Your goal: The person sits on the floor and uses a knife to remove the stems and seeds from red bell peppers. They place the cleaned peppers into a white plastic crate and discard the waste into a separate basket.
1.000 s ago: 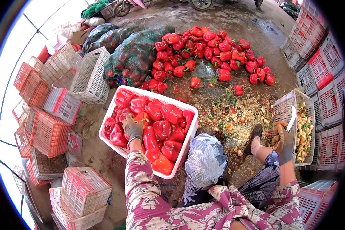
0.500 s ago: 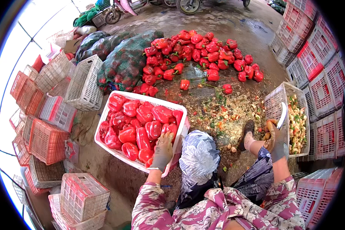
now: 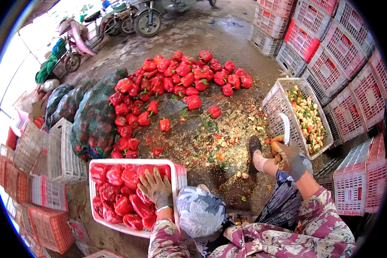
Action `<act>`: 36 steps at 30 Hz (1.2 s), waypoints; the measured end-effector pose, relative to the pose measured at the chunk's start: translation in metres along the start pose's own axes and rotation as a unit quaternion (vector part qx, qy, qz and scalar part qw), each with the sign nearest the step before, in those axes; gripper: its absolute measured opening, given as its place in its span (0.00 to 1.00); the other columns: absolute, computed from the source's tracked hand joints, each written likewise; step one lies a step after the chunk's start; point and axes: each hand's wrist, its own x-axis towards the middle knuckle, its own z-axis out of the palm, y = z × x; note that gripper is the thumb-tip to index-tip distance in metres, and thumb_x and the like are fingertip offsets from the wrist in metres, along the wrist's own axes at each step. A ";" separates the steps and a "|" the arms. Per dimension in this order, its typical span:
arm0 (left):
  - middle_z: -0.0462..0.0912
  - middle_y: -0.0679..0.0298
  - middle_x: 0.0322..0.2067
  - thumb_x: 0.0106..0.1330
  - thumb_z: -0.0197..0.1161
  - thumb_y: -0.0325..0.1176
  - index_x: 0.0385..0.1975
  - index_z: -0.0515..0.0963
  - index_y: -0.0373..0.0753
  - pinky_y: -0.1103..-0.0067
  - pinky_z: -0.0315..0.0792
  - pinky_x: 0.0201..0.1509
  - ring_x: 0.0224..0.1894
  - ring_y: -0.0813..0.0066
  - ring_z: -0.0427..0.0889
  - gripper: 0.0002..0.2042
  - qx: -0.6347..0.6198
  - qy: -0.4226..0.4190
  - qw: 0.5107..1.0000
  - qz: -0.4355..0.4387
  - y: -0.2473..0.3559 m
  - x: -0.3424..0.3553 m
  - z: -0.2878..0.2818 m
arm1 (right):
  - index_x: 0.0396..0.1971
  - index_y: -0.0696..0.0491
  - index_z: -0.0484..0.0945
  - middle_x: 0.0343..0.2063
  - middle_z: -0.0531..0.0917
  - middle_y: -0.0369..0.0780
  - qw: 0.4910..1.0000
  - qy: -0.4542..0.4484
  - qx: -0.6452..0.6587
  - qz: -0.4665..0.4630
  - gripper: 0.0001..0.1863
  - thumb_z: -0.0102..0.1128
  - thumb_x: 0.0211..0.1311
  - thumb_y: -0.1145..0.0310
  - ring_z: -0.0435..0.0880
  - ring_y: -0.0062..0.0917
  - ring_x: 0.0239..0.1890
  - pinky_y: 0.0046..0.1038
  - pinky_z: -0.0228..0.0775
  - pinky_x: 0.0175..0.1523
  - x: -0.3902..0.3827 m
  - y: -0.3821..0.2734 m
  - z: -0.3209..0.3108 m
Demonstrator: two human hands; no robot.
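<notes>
My left hand [image 3: 156,190], in a grey and yellowish glove, lies with fingers spread on red bell peppers [image 3: 124,206]. These fill a white plastic crate [image 3: 181,176] beside my left knee. In my right hand [image 3: 289,158], gloved the same way, is a knife [image 3: 285,127] with a pale, curved blade pointing up; the fingers wrap its handle. The right hand hovers near a slatted crate [image 3: 276,102] holding pepper cores [image 3: 306,116]. Ahead on the floor spreads a heap of whole red peppers [image 3: 176,77], with a single one [image 3: 214,112] lying nearer me.
Green mesh sacks of peppers [image 3: 94,120] stand at the left by a pale crate [image 3: 66,150] and stacked red crates [image 3: 51,223]. Tall crate stacks [image 3: 331,64] line the right side. Seeds and scraps [image 3: 228,142] litter the floor. Motorbikes [image 3: 148,21] are parked far off.
The view has swung to the right. My left hand has gone from the crate's near corner to the peppers farther in, with fingers spread. The right hand still grips the knife, its blade more upright.
</notes>
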 end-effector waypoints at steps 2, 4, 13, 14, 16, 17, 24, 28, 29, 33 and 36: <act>0.62 0.53 0.70 0.66 0.58 0.53 0.63 0.73 0.55 0.43 0.43 0.74 0.74 0.41 0.52 0.26 -0.007 0.001 1.000 0.014 0.015 0.000 0.005 | 0.37 0.60 0.80 0.21 0.79 0.37 0.999 0.032 -0.003 -0.034 0.06 0.63 0.62 0.73 0.72 0.17 0.11 0.22 0.66 0.15 0.008 -0.008 -0.035; 0.63 0.53 0.70 0.64 0.61 0.52 0.62 0.73 0.56 0.41 0.44 0.74 0.72 0.39 0.54 0.26 0.023 0.078 0.996 0.038 0.004 0.000 0.021 | 0.36 0.59 0.80 0.20 0.78 0.36 0.994 0.094 -0.015 -0.061 0.06 0.63 0.62 0.73 0.72 0.17 0.11 0.22 0.65 0.14 0.020 -0.023 -0.056; 0.73 0.52 0.61 0.68 0.59 0.47 0.58 0.76 0.47 0.53 0.57 0.70 0.67 0.47 0.65 0.21 -0.109 -0.110 0.987 -0.051 0.013 0.040 -0.048 | 0.33 0.57 0.81 0.21 0.78 0.35 0.989 0.089 -0.054 -0.106 0.06 0.62 0.61 0.70 0.74 0.18 0.15 0.23 0.67 0.19 0.036 -0.027 -0.098; 0.76 0.50 0.57 0.69 0.59 0.43 0.57 0.76 0.42 0.58 0.62 0.68 0.63 0.50 0.70 0.20 -0.180 -0.155 0.968 -0.079 0.011 0.057 -0.058 | 0.33 0.57 0.81 0.21 0.79 0.34 0.990 0.071 -0.064 -0.108 0.06 0.62 0.61 0.70 0.76 0.19 0.17 0.24 0.69 0.22 0.037 -0.027 -0.093; 0.79 0.50 0.52 0.69 0.58 0.40 0.55 0.76 0.37 0.61 0.66 0.63 0.58 0.51 0.74 0.19 -0.194 -0.047 0.979 -0.043 0.009 0.083 -0.072 | 0.34 0.57 0.81 0.22 0.79 0.36 0.986 0.005 -0.098 -0.133 0.08 0.62 0.60 0.68 0.78 0.22 0.22 0.27 0.71 0.27 0.052 -0.019 -0.065; 0.81 0.50 0.49 0.69 0.57 0.38 0.54 0.76 0.34 0.63 0.68 0.61 0.55 0.52 0.76 0.18 -0.193 0.006 0.981 -0.020 0.012 0.098 -0.080 | 0.34 0.58 0.81 0.22 0.80 0.37 0.983 -0.029 -0.110 -0.144 0.09 0.61 0.60 0.68 0.79 0.23 0.24 0.28 0.72 0.30 0.062 -0.012 -0.052; 0.84 0.47 0.40 0.64 0.63 0.42 0.51 0.78 0.35 0.66 0.75 0.52 0.46 0.53 0.84 0.20 -0.316 -0.144 0.937 0.024 0.153 0.228 -0.009 | 0.34 0.58 0.81 0.22 0.79 0.45 0.945 -0.077 -0.300 -0.101 0.13 0.63 0.60 0.62 0.79 0.26 0.26 0.31 0.71 0.34 0.105 0.033 -0.027; 0.83 0.44 0.47 0.62 0.65 0.45 0.56 0.75 0.33 0.63 0.74 0.56 0.51 0.48 0.83 0.27 -0.251 -0.177 0.951 -0.037 0.187 0.264 0.075 | 0.38 0.59 0.81 0.22 0.80 0.40 0.962 -0.109 -0.240 0.075 0.14 0.66 0.61 0.63 0.77 0.20 0.24 0.26 0.68 0.31 0.112 -0.032 -0.008; 0.83 0.42 0.48 0.62 0.65 0.46 0.57 0.74 0.33 0.62 0.74 0.58 0.52 0.47 0.82 0.27 -0.272 -0.170 0.946 -0.044 0.209 0.267 0.099 | 0.39 0.59 0.81 0.23 0.81 0.38 0.972 -0.105 -0.175 0.116 0.14 0.66 0.61 0.64 0.76 0.18 0.23 0.25 0.68 0.30 0.114 -0.039 -0.007; 0.83 0.44 0.42 0.58 0.69 0.46 0.54 0.75 0.38 0.60 0.74 0.55 0.49 0.47 0.82 0.27 -0.326 -0.183 0.926 -0.059 0.292 0.294 0.141 | 0.42 0.61 0.80 0.26 0.81 0.35 0.983 -0.076 -0.118 0.116 0.13 0.64 0.63 0.67 0.75 0.13 0.23 0.19 0.66 0.27 0.124 -0.059 0.011; 0.74 0.45 0.56 0.58 0.70 0.50 0.62 0.66 0.40 0.57 0.75 0.56 0.54 0.45 0.78 0.35 -0.263 -0.185 0.943 -0.086 0.329 0.321 0.192 | 0.42 0.65 0.79 0.16 0.78 0.37 0.976 -0.073 -0.085 0.188 0.12 0.58 0.60 0.75 0.75 0.17 0.13 0.20 0.66 0.19 0.145 -0.071 0.025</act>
